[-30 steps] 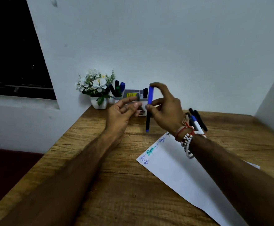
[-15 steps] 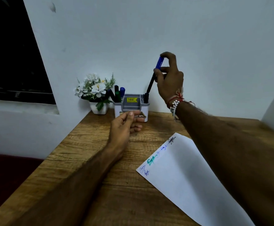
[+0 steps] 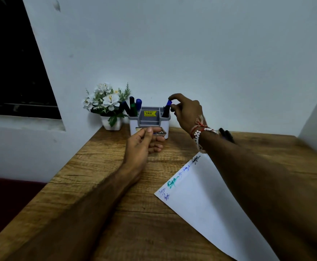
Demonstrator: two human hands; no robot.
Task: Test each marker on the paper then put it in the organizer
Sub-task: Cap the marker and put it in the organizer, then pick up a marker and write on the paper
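Item: blue-capped marker (image 3: 167,108), leaning in the right end compartment of the organizer (image 3: 133,127), directly below the grip.
Right hand (image 3: 188,113): forefinger and thumb pinch the cap.
Left hand (image 3: 142,147): loosely curled, holding nothing, below-left of the grip at the organizer's front; contact unclear.
Left of the grip: stored markers (image 3: 134,107), flower pot (image 3: 111,124).
Behind the wrist: loose markers (image 3: 227,135).
Risks, as judged: a cap snagged on release could lift the marker out, or tip the light, possibly unbraced organizer toward the pot.
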